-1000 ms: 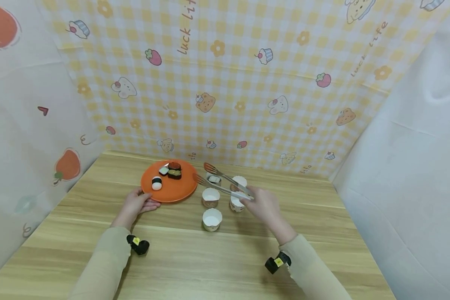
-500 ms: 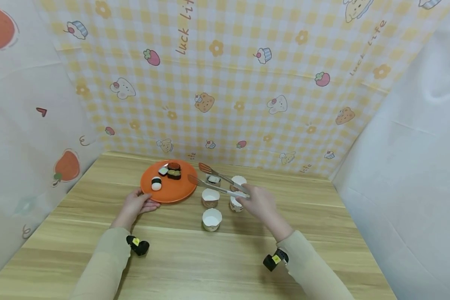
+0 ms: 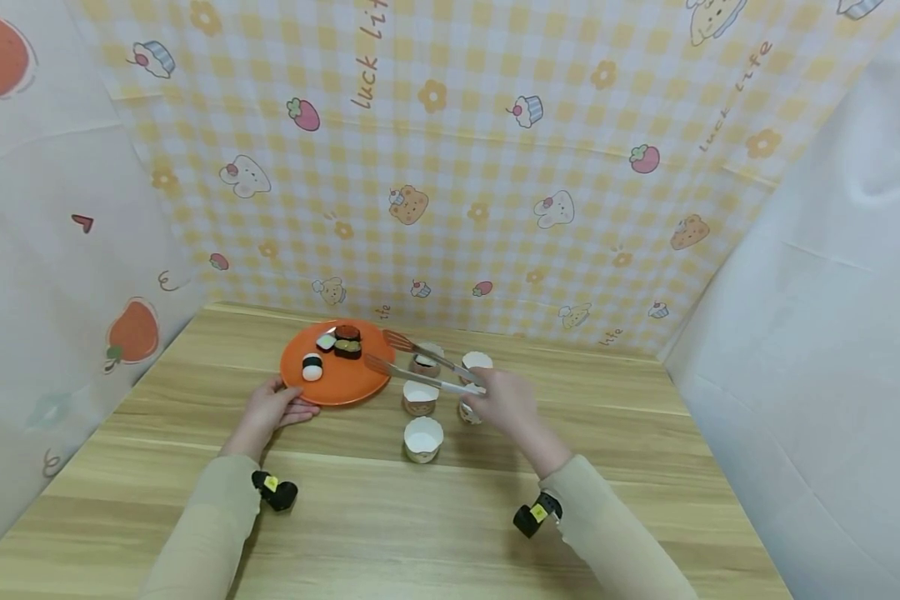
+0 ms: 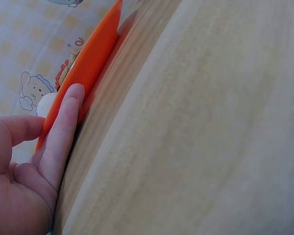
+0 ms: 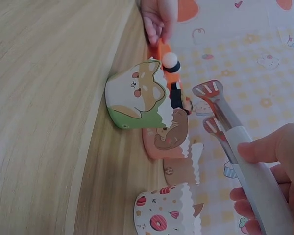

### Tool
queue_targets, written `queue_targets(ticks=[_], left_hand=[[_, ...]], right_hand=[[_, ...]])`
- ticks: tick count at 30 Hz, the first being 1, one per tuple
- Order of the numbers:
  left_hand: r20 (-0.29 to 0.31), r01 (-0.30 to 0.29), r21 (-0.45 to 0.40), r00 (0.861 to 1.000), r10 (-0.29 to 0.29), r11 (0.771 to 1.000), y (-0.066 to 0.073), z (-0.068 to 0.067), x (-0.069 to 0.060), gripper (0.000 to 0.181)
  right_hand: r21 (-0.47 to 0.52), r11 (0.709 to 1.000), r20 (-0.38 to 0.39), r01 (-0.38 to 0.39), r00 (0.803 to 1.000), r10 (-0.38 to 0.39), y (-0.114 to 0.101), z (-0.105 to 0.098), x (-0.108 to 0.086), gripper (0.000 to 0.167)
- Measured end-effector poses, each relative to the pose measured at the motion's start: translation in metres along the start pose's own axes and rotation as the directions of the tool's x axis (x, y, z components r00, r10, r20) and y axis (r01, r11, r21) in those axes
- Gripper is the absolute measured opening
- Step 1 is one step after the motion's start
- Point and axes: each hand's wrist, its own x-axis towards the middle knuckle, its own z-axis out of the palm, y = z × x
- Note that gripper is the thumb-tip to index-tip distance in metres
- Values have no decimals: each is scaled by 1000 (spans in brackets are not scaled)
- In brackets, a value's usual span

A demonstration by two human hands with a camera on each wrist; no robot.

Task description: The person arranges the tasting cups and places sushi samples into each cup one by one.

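Note:
My left hand (image 3: 273, 406) pinches the near-left rim of an orange plate (image 3: 360, 383), thumb above and fingers beneath in the left wrist view. On the plate are a white sushi piece with a black band (image 3: 312, 367), a small white-topped piece (image 3: 326, 342), and two dark-wrapped pieces, one with a red top (image 3: 347, 332) and one with a yellowish top (image 3: 348, 349). My right hand (image 3: 501, 402) grips metal tongs (image 5: 257, 169). Their slotted, reddish-looking tips are spread apart with nothing between them, above the plate's right edge and the back-left paper cup (image 3: 425, 367).
Several paper baking cups stand right of the plate, including a near one (image 3: 423, 440) with a dog print and a middle one (image 3: 420, 398). The back-left cup holds a white-and-black piece. A donut-printed cup (image 5: 159, 213) stands to the right. Patterned cloth hangs behind the table.
My right hand has carried the spread tongs leftward, and their tips have come from over the back-left cup toward the plate's right edge. My left hand and the plate have stayed put.

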Motion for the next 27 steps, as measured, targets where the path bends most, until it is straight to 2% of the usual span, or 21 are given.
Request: queue_targets(ticks=[6, 18, 27], left_hand=[[-6, 6, 6, 1000, -6, 1000, 0, 0, 0, 50], [-6, 5, 11, 1000, -5, 1000, -2, -1, 1, 49], [5, -3, 1, 1000, 3, 1000, -2, 0, 1, 50]], right_hand=[[-13, 1000, -4, 2, 1000, -2, -2, 4, 5, 34], [40, 999, 10, 8, 1000, -9, -8, 7, 12, 29], [6, 1000, 37, 3, 999, -3, -14, 10, 19, 41]])
